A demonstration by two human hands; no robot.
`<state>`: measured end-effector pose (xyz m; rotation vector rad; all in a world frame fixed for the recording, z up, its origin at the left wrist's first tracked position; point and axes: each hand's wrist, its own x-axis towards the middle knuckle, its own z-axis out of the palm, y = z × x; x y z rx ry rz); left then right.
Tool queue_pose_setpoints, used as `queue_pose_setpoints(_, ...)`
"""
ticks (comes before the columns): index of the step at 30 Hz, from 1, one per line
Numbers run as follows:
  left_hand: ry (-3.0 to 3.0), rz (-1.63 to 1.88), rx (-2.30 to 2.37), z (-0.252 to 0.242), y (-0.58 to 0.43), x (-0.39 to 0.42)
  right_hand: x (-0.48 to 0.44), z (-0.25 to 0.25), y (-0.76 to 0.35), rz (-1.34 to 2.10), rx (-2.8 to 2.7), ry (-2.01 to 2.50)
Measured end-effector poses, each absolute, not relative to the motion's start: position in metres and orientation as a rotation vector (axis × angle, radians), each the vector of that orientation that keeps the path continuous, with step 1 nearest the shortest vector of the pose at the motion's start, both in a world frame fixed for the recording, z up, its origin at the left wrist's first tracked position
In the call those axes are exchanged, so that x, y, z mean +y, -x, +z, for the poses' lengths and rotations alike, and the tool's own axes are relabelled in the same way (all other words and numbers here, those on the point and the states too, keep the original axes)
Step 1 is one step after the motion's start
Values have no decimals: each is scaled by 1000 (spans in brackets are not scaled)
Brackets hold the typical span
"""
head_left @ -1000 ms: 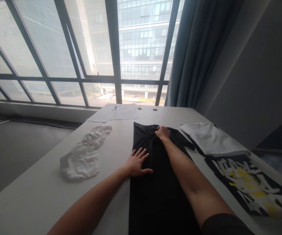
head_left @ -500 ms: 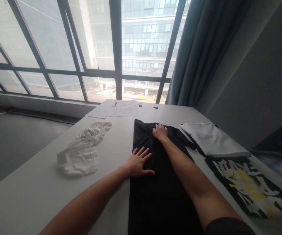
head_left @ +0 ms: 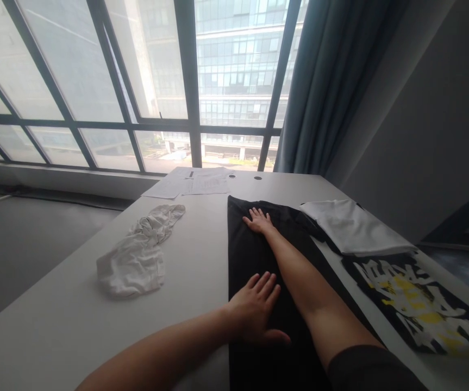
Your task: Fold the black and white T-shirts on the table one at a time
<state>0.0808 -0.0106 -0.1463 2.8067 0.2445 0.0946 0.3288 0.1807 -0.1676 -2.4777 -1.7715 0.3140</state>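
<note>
A black garment point(head_left: 254, 255) lies folded into a long strip down the middle of the white table point(head_left: 63, 331). My left hand point(head_left: 256, 312) rests flat on its near part, fingers spread, holding nothing. My right hand point(head_left: 257, 220) lies flat on the far end of the same garment, fingers stretched out. My right forearm runs along the cloth between the two hands.
A crumpled white garment point(head_left: 136, 252) lies to the left. At the right sit a folded white garment point(head_left: 354, 228) and a black shirt with yellow and white print point(head_left: 417, 307). Papers point(head_left: 193, 183) lie at the table's far edge, before the windows and a blue curtain point(head_left: 332, 81).
My left hand slid nearer and to the right along the black garment. My right hand went from bunched fingers to flat and spread. The garment's left edge now lies straighter.
</note>
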Motion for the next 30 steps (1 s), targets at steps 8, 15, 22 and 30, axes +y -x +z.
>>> queue_pose_setpoints(8,-2765,15,198,-141,-81,-15,203,-163,-302,157,-1917,2376)
queue_pose_setpoints(15,-2727,34,220,-144,-83,1,237,-169,-303,325,-1865,2380)
queue_pose_setpoints(22,-2732,-32,239,-139,-82,12,196,-157,-363,161,-1567,2280)
queue_pose_setpoints(30,-2748,-269,300,-119,-75,6,81,-144,-449,-94,-967,2681)
